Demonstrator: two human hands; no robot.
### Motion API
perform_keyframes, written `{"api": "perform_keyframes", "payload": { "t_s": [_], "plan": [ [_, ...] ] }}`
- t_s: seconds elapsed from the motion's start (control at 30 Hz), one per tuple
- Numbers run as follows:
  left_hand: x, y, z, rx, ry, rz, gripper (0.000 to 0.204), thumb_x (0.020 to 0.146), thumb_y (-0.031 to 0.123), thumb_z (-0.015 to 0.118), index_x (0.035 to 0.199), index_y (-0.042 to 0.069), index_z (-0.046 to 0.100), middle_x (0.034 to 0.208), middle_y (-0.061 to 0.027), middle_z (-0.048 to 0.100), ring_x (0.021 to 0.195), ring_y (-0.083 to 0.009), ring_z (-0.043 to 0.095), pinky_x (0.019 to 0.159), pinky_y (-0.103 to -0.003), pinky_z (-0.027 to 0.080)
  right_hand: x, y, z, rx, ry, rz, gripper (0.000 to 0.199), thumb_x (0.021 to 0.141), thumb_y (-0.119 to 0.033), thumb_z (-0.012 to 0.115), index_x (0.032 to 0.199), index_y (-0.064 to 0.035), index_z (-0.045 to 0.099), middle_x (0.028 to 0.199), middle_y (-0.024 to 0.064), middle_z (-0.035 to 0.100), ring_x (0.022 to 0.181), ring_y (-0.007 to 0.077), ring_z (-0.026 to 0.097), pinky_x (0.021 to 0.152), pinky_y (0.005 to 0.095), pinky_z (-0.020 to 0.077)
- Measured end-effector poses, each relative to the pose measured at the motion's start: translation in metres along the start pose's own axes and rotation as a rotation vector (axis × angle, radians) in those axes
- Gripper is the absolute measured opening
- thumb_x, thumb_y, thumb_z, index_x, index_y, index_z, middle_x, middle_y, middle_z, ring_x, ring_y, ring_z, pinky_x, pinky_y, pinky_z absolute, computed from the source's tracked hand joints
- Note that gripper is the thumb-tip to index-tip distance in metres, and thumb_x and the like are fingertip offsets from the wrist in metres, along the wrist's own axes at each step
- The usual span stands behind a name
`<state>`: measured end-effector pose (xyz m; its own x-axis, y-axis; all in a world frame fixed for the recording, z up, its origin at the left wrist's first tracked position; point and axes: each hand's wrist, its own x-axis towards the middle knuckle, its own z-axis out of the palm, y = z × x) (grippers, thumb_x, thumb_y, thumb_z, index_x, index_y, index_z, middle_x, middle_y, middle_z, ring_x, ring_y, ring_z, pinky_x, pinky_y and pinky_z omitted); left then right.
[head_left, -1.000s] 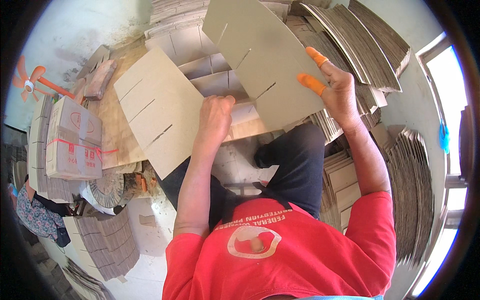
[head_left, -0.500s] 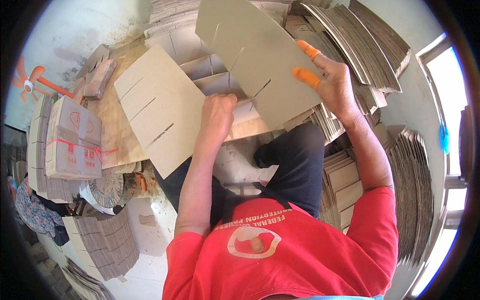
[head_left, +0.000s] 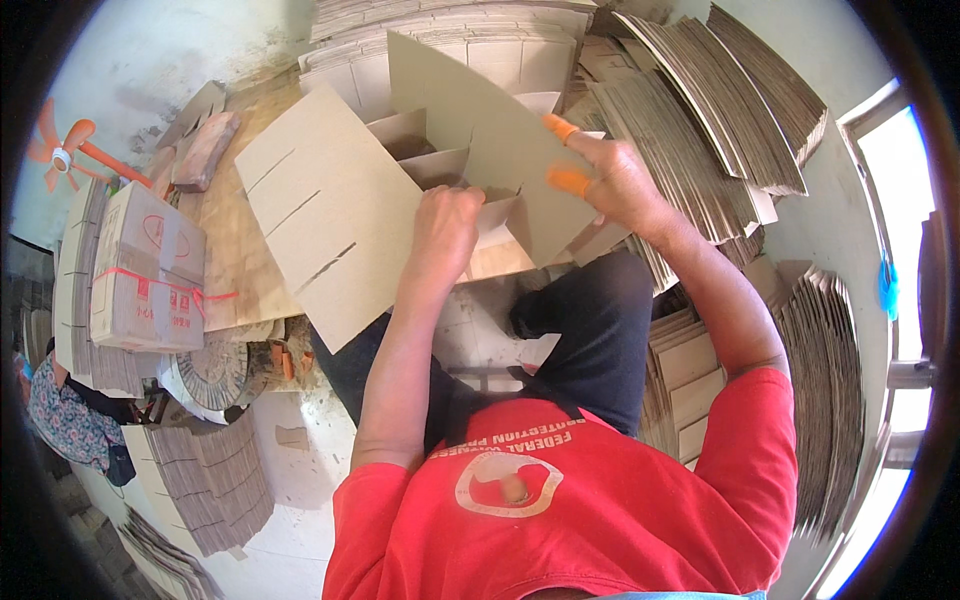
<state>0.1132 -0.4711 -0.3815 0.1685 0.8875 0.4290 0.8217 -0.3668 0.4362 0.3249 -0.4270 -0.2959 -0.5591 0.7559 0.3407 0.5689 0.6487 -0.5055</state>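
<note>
A tall slotted cardboard sheet (head_left: 460,110) stands tilted over several crosswise cardboard divider strips (head_left: 440,165). My right hand (head_left: 620,185), with orange finger covers on two fingers, grips this sheet at its right edge. My left hand (head_left: 447,225) is closed at the near ends of the strips, its fingers curled round a divider strip; the exact grip is partly hidden. Left of that hand, a second cardboard sheet (head_left: 320,200) with three visible slits leans outward, its lower corner by my left thigh.
Behind the work lie stacks of cardboard (head_left: 450,50), with more piles (head_left: 680,150) at the right. On the wooden table (head_left: 250,115) are a brick-like block (head_left: 207,150) and a taped carton (head_left: 150,270). An orange fan (head_left: 62,158) stands far left; another person (head_left: 75,415) is below it.
My right hand has moved left and slightly down, swinging the tall sheet more upright over the strips. My left hand stays closed in nearly the same place.
</note>
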Motion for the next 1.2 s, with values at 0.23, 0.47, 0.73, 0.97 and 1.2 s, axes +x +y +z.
{"api": "perform_keyframes", "payload": {
  "t_s": [0.23,0.47,0.73,0.97,1.2],
  "plan": [
    [0.001,-0.004,0.004,0.0,0.015,0.022,0.011,0.064,-0.012,0.054,0.068,-0.003,0.056,0.068,-0.02,0.06,0.072,-0.0372,0.06,0.065,-0.046,0.048,-0.007,-0.032,0.005,0.198,-0.31,0.373,0.07,0.079,0.001,0.058,0.141,0.0,0.027,0.068,0.014,0.061,0.046,0.0219,0.059,0.043,0.0309,0.0469],
    [0.003,-0.006,0.0,0.014,-0.027,0.021,0.01,0.066,-0.011,0.055,0.07,-0.003,0.057,0.069,-0.0209,0.06,0.073,-0.0383,0.06,0.066,-0.046,0.048,-0.025,-0.003,0.032,-0.046,-0.07,-0.014,0.074,0.076,0.003,0.056,0.141,0.0029,0.022,0.07,0.0258,0.059,0.065,0.039,0.062,0.058,0.0432,0.049],
    [0.004,-0.005,-0.052,-0.043,0.262,0.286,0.006,0.073,0.0,0.064,0.074,0.001,0.058,0.071,-0.0226,0.059,0.073,-0.0397,0.059,0.066,-0.049,0.045,-0.045,-0.018,0.041,-0.043,-0.107,0.134,0.072,0.078,0.004,0.052,0.142,0.0041,0.019,0.066,0.0236,0.059,0.06,0.0373,0.061,0.055,0.0428,0.0483],
    [0.096,-0.072,-0.102,0.427,-0.218,0.054,0.013,0.073,-0.006,0.058,0.085,-0.001,0.058,0.079,-0.0221,0.061,0.08,-0.0388,0.06,0.071,-0.047,0.048,-0.042,-0.013,0.045,0.013,-0.064,0.124,0.072,0.078,0.006,0.049,0.143,0.0038,0.019,0.062,0.0244,0.056,0.055,0.0384,0.059,0.053,0.0442,0.0472],
    [0.113,-0.15,-0.02,0.292,-0.087,0.158,0.021,0.07,-0.003,0.066,0.091,0.001,0.061,0.084,-0.0232,0.061,0.083,-0.0389,0.062,0.073,-0.044,0.051,-0.048,-0.012,0.044,0.07,-0.075,0.18,0.075,0.084,0.002,0.056,0.147,-0.0049,0.016,0.068,0.026,0.055,0.064,0.0423,0.058,0.059,0.0335,0.048]
  ]
}}
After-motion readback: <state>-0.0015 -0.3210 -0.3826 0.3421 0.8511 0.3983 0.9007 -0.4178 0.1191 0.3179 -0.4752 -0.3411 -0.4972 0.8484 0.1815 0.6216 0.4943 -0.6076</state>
